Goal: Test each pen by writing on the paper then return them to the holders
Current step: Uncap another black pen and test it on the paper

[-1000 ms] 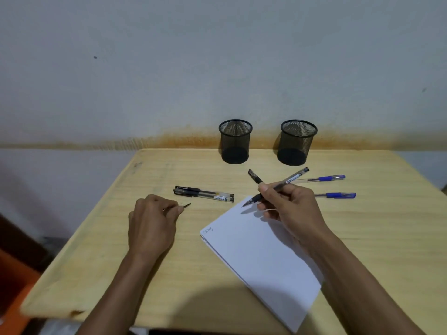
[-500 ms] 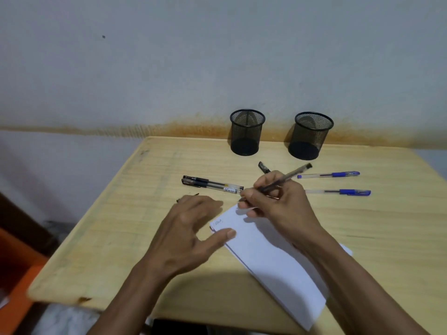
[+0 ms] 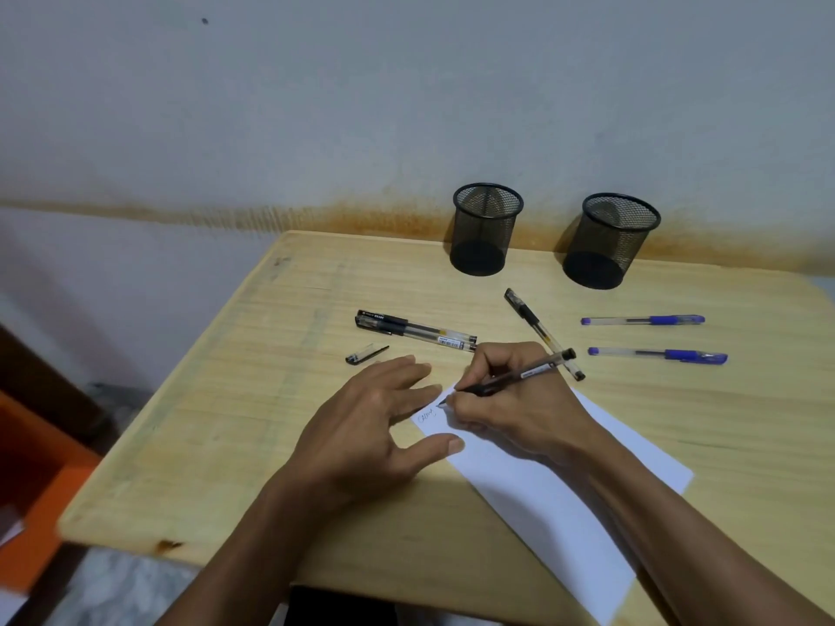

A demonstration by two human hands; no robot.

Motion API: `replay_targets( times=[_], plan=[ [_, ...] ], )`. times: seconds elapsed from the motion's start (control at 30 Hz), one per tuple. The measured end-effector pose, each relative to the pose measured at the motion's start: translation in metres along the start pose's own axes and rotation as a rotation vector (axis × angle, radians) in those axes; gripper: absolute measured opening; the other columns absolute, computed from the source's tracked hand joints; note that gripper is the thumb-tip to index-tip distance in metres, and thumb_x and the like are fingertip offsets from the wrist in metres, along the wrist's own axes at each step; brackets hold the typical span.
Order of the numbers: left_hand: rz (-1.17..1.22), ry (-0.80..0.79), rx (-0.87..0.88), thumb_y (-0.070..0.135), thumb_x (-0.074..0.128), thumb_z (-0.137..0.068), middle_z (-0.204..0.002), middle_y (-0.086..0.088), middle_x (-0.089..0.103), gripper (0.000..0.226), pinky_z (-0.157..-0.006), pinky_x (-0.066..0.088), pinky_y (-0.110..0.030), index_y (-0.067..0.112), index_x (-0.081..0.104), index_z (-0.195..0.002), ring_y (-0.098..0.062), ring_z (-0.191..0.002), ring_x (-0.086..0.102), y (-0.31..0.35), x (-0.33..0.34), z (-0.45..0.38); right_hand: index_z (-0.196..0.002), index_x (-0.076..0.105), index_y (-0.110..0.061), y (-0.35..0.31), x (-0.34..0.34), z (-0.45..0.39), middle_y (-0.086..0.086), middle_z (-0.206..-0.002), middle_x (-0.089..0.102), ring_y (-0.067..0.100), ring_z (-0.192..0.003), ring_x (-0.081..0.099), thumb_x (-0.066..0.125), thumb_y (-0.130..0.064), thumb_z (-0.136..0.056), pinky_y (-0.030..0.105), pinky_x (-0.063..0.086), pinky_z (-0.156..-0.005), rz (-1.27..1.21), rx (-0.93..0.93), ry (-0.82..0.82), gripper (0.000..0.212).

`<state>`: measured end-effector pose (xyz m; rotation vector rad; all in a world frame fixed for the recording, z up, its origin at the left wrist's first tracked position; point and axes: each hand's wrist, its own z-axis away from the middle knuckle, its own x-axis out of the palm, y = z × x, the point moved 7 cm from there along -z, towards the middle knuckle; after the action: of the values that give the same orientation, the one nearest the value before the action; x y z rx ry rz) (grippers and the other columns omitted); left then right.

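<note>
My right hand [image 3: 510,399] grips an uncapped black pen [image 3: 528,375], its tip touching the top left corner of the white paper [image 3: 565,503] beside a small scribble. My left hand [image 3: 366,426] lies flat with fingers spread, its thumb and fingertips pressing on the paper's left edge. The pen's cap [image 3: 365,354] lies on the table just beyond my left hand. Two black pens [image 3: 415,329] lie side by side to the left, another black pen [image 3: 535,325] lies diagonally behind my right hand, and two blue pens [image 3: 641,320] [image 3: 657,354] lie to the right. Two black mesh holders [image 3: 485,230] [image 3: 610,241] stand empty at the back.
The wooden table [image 3: 235,399] stands against a stained wall. An orange object [image 3: 40,499] sits on the floor beyond the table's left edge. My right forearm crosses the lower part of the paper.
My left hand let go of the pen cap, moved right and came down flat on the paper's edge. My right hand lowered the pen tip onto the paper's corner.
</note>
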<state>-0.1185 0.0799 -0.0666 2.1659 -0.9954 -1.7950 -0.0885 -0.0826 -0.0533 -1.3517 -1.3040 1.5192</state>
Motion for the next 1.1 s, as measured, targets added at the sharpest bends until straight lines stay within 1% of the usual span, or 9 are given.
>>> replay_targets(
  times=[0.07,0.23,0.33,0.43,0.57,0.77,0.83,0.93,1.1],
  plan=[
    [0.001,-0.009,-0.007,0.083,0.055,-0.069,-0.142,0.025,0.05,0.072,-0.108,0.039,-0.029,0.041,0.063,-0.127,0.007,-0.139,0.031,-0.0018,0.0012,-0.0003,-0.06,0.065,-0.01,0.0026,0.0019,-0.0011,0.019,-0.058,0.067,0.028,-0.05,0.06,0.076,-0.001,-0.065,0.038,0.048,-0.05,-0.004,0.004,-0.005,0.015],
    [-0.011,-0.03,-0.001,0.084,0.053,-0.068,-0.143,0.024,0.049,0.074,-0.109,0.038,-0.029,0.042,0.062,-0.128,0.006,-0.139,0.032,-0.0034,0.0029,-0.0016,-0.059,0.064,-0.007,0.0032,0.0037,-0.0026,0.021,-0.056,0.066,0.027,-0.048,0.057,0.075,0.008,-0.069,0.036,0.046,-0.05,-0.063,0.008,-0.005,0.021],
    [-0.018,-0.049,-0.004,0.086,0.05,-0.068,-0.144,0.023,0.048,0.076,-0.11,0.037,-0.028,0.042,0.062,-0.129,0.006,-0.139,0.031,-0.0029,0.0039,-0.0023,-0.059,0.063,-0.008,0.0049,0.004,-0.0033,0.024,-0.057,0.065,0.03,-0.05,0.058,0.075,0.005,-0.066,0.039,0.047,-0.052,-0.066,0.012,0.005,0.019],
    [-0.021,-0.043,-0.01,0.086,0.05,-0.066,-0.143,0.023,0.049,0.077,-0.109,0.036,-0.026,0.041,0.063,-0.128,0.006,-0.139,0.032,-0.0026,0.0031,-0.0017,-0.058,0.063,-0.009,0.0043,0.0038,-0.0039,0.018,-0.055,0.065,0.027,-0.049,0.058,0.075,0.001,-0.063,0.037,0.047,-0.051,-0.021,0.006,-0.003,0.016],
    [-0.023,-0.046,-0.02,0.087,0.05,-0.066,-0.143,0.023,0.05,0.079,-0.109,0.037,-0.027,0.04,0.063,-0.128,0.005,-0.139,0.033,-0.0026,0.0033,-0.0017,-0.061,0.063,0.0,0.0005,0.0019,-0.0028,0.022,-0.056,0.065,0.027,-0.047,0.057,0.075,0.007,-0.065,0.035,0.047,-0.048,-0.009,-0.009,-0.006,0.015],
    [-0.018,-0.05,-0.032,0.086,0.051,-0.065,-0.143,0.022,0.05,0.08,-0.109,0.039,-0.032,0.038,0.064,-0.127,0.004,-0.139,0.033,-0.0022,0.0032,-0.0026,-0.061,0.061,0.004,-0.0023,0.0014,-0.0032,0.024,-0.056,0.064,0.026,-0.047,0.056,0.073,0.011,-0.065,0.035,0.046,-0.047,-0.011,-0.03,-0.018,0.015],
    [-0.013,-0.047,-0.035,0.086,0.051,-0.065,-0.143,0.022,0.05,0.08,-0.109,0.039,-0.032,0.038,0.064,-0.128,0.004,-0.139,0.033,-0.0016,0.0026,-0.0025,-0.064,0.062,0.007,-0.003,-0.0009,-0.0034,0.025,-0.058,0.065,0.027,-0.048,0.057,0.074,0.013,-0.067,0.035,0.048,-0.047,0.013,-0.039,0.004,0.014],
    [-0.014,-0.045,-0.036,0.086,0.051,-0.065,-0.143,0.021,0.051,0.081,-0.109,0.04,-0.033,0.037,0.064,-0.127,0.003,-0.139,0.034,-0.0018,0.0027,-0.0028,-0.063,0.061,0.007,-0.0032,-0.0007,-0.0034,0.025,-0.057,0.064,0.028,-0.048,0.057,0.074,0.012,-0.066,0.035,0.047,-0.047,0.01,-0.046,-0.014,0.014],
    [-0.02,-0.047,-0.031,0.084,0.053,-0.067,-0.143,0.02,0.051,0.078,-0.11,0.036,-0.028,0.037,0.064,-0.128,0.003,-0.139,0.034,-0.001,0.0026,-0.0023,-0.065,0.06,0.011,-0.0019,-0.0017,-0.0049,0.027,-0.057,0.063,0.027,-0.047,0.056,0.073,0.015,-0.068,0.031,0.046,-0.046,-0.021,-0.039,0.005,0.014]
  ],
)
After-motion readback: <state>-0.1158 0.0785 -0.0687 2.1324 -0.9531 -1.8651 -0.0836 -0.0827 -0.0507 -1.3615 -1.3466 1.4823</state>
